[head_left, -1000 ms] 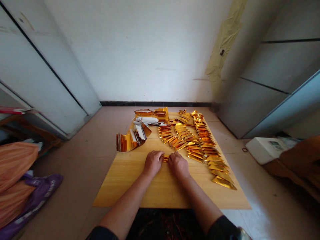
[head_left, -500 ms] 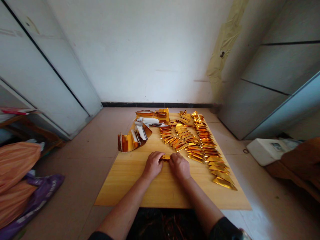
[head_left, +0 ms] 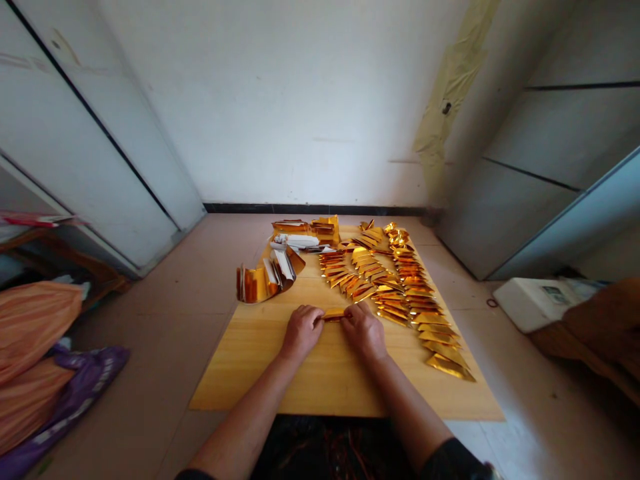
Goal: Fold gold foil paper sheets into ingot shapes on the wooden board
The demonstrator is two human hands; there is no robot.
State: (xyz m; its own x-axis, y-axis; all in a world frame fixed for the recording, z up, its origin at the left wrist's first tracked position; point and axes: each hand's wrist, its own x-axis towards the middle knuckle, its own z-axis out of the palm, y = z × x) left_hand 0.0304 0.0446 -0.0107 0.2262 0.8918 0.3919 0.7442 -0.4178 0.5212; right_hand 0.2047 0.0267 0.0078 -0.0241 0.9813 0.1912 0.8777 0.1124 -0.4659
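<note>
- Left hand (head_left: pixel 302 331): fingers curled closed, pinching the left end of the folded gold foil strip (head_left: pixel 333 314)
- Right hand (head_left: pixel 364 331): fingers curled closed on its right end
- Strip: lies between both hands, just above the pine board (head_left: pixel 300 380)
- Folded foil triangles (head_left: pixel 407 291): rows beyond the right hand

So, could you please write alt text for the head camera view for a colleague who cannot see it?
The left hand and right hand hold a folded gold foil strip on a wooden board, beside rows of folded gold foil pieces.
</note>
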